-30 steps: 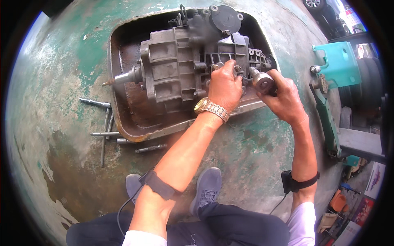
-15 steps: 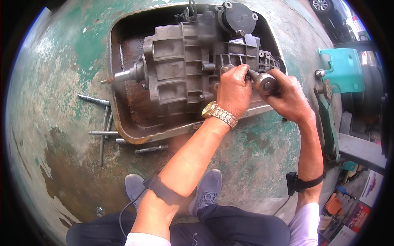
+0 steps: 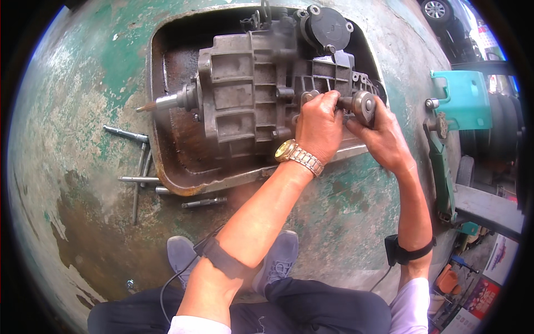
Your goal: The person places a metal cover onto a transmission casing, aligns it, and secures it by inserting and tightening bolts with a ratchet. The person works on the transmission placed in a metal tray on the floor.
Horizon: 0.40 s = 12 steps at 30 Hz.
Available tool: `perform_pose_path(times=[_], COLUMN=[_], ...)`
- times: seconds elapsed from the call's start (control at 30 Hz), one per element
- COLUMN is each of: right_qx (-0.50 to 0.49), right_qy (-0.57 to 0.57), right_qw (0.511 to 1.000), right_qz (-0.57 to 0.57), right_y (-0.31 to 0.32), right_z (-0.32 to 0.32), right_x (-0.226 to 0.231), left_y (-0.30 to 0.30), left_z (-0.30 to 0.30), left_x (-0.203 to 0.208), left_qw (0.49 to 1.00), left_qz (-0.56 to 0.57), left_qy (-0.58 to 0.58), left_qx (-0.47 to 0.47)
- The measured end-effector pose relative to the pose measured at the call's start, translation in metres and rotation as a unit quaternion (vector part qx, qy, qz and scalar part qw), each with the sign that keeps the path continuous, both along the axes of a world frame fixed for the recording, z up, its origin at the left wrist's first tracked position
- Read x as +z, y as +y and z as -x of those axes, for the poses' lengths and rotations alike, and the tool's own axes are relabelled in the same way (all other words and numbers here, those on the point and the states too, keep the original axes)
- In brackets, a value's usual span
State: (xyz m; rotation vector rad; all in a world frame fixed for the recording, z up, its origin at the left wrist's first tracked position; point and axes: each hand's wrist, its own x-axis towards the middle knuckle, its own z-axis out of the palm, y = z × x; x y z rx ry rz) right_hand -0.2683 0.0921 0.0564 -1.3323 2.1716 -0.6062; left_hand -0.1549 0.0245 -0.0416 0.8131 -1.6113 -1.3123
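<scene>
A grey metal gearbox [image 3: 231,89] lies on its side in a brown-stained metal tray [image 3: 172,161]. Its splined shaft [image 3: 167,102] points left, and a round black cover [image 3: 328,29] sits on its far side. My left hand [image 3: 319,125], wearing a watch, is against the gearbox's near right side. Its fingers are curled round the socket end of a ratchet wrench [image 3: 364,106], hiding whatever that end meets. My right hand [image 3: 384,136] is closed on the wrench beside its round head; the palm and fingers hide most of the handle.
Several steel hand tools [image 3: 139,179] lie on the worn green floor left of the tray, with a short bar [image 3: 203,202] in front of it. At right stand a green metal frame [image 3: 442,172] with a turquoise guard [image 3: 473,100] and tyres. My shoes [image 3: 278,259] are below the tray.
My right hand and the wrench head have shifted slightly, away from me, and the head has tilted to a new angle. My left hand stays at nearly the same spot.
</scene>
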Motion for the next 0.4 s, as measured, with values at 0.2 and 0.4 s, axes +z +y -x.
perform_pose_path(times=[0.2,0.4], right_qx=[-0.129,-0.141], right_qy=[-0.071,-0.32], right_qw=[0.988,0.934], right_qz=[0.039,0.074], right_y=[0.011,0.012], right_z=[-0.026,-0.037], right_x=[-0.022,-0.026], left_y=[-0.001,-0.002], left_z=[-0.004,-0.009], left_x=[-0.002,-0.004], left_qw=[1.0,1.0], left_qz=[0.021,0.019], left_qy=[-0.017,-0.014], left_qx=[-0.005,-0.013])
